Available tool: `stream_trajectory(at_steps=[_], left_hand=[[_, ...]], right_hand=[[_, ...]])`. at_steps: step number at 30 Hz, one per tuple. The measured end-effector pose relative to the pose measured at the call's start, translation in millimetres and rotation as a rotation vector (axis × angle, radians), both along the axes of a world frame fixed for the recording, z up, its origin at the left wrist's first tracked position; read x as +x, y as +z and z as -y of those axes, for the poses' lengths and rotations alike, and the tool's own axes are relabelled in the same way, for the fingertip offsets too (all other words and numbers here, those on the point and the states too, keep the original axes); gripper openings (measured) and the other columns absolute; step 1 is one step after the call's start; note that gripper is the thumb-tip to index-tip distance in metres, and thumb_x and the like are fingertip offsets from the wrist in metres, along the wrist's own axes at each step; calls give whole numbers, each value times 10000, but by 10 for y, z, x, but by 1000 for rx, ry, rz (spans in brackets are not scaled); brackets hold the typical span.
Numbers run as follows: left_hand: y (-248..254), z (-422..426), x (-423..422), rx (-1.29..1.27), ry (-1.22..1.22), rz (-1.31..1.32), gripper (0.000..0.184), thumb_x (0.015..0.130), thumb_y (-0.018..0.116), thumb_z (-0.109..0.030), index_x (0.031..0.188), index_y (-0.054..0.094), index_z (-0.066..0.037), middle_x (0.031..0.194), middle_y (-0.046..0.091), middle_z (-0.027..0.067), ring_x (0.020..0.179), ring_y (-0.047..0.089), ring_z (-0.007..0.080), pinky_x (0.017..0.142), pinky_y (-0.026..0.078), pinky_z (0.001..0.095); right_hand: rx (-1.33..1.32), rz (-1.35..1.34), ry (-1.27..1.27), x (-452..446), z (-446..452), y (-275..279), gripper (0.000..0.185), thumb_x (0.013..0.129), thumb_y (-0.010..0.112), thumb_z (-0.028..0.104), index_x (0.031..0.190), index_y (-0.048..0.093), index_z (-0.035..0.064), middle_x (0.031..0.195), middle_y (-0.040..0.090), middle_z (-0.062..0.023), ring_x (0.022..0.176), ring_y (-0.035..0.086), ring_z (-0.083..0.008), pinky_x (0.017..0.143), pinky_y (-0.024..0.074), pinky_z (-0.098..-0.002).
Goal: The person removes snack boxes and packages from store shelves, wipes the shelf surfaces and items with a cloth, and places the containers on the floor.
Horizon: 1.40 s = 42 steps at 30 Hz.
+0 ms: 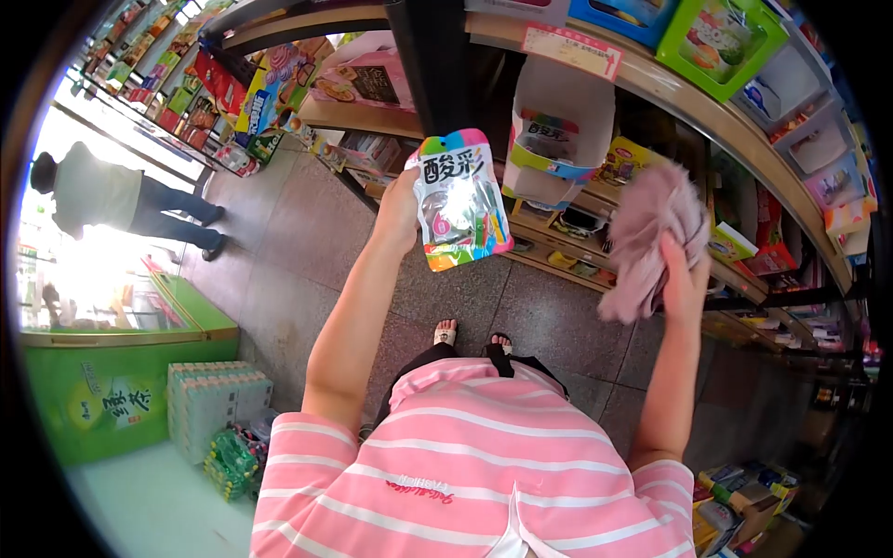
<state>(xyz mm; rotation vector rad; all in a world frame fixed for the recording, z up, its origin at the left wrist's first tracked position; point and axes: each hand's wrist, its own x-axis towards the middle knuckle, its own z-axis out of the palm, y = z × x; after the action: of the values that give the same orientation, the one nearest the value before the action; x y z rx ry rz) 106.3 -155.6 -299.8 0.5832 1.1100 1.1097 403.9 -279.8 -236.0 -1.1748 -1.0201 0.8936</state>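
The packet, just left of the box, is in the left hand, its grip closed on one side edge. It looks light, pliable and slick, probably best held by that flat seal. Right of the box, the right hand has its grip around a soft-looking cloth. The packet reads "酸彩"; the cooler, far left of the box, "绿茶"

Middle of the colourful packet partly unreadable (too shiny there).
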Motion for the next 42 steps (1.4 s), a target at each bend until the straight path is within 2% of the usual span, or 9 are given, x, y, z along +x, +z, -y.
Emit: stream_trajectory(at_steps=[5, 8, 15, 20, 24, 28, 32, 35, 42], left_hand=[[-84, -55, -93, 10, -76, 151, 354, 806, 369, -172, 1062, 449, 61, 979, 562, 159, 884, 567, 247, 772, 454, 349], [-74, -26, -152, 12, -100, 176, 347, 781, 381, -139, 1050, 454, 67, 987, 557, 160, 892, 565, 238, 773, 451, 343], [-159, 0, -147, 319, -409, -458, 378, 710, 403, -19, 1080, 466, 28, 920, 574, 112, 832, 557, 149, 730, 434, 282], [221, 170, 452, 782, -790, -1202, 434, 697, 454, -96, 1130, 468, -136, 721, 585, 145, 625, 579, 303, 605, 462, 398], [-117, 149, 629, 1050, -551, -1276, 257, 693, 511, -155, 942, 484, -99, 630, 570, 136, 570, 576, 294, 520, 455, 396], [-202, 191, 656, 1184, -425, -1231, 212, 651, 526, -119, 857, 482, -91, 569, 534, 116, 520, 552, 293, 492, 439, 400], [-159, 149, 646, 1149, -392, -1185, 212, 628, 540, -94, 826, 465, -86, 611, 534, 117, 526, 550, 282, 494, 438, 386], [-146, 135, 605, 1182, -418, -1215, 218, 626, 544, -88, 824, 452, -79, 656, 538, 121, 553, 552, 276, 491, 431, 383], [-90, 117, 591, 1117, -498, -1282, 239, 659, 530, -93, 881, 448, -70, 661, 541, 137, 587, 565, 289, 514, 436, 398]], right_hand=[[209, 1383, 57, -363, -821, 392, 302, 723, 616, 279, 873, 573, 20, 800, 552, -151, 743, 547, -338, 648, 440, -393], [117, 1616, 265, -459, -1246, 167, 303, 678, 640, 332, 758, 569, 49, 740, 558, -119, 721, 560, -305, 612, 449, -398], [-114, 1627, 532, -553, -1215, 206, 288, 595, 674, 308, 698, 553, 68, 698, 580, -131, 716, 559, -328, 609, 433, -425], [-146, 1519, 627, -537, -1206, 172, 308, 628, 658, 323, 734, 563, 49, 706, 582, -149, 719, 557, -339, 607, 436, -413], [-341, 1306, 576, -397, -1459, 326, 354, 676, 634, 336, 782, 577, 3, 741, 588, -186, 737, 561, -345, 623, 442, -399], [-362, 1541, 95, -689, -2007, 175, 263, 730, 560, 221, 889, 600, 15, 889, 587, -199, 867, 577, -313, 692, 476, -387], [-794, 1811, 357, -895, -2211, -790, 609, 677, 625, 195, 1224, 381, 82, 1337, 267, -171, 1102, 415, -358, 729, 412, -581], [-718, 1682, 239, -828, -2232, -1342, 720, 663, 642, 167, 1274, 277, 57, 1351, 211, -201, 1098, 428, -355, 731, 418, -570], [-519, 1731, 475, -775, -2320, -818, 393, 677, 600, 176, 1042, 539, 45, 1102, 511, -195, 956, 547, -294, 748, 475, -391]])
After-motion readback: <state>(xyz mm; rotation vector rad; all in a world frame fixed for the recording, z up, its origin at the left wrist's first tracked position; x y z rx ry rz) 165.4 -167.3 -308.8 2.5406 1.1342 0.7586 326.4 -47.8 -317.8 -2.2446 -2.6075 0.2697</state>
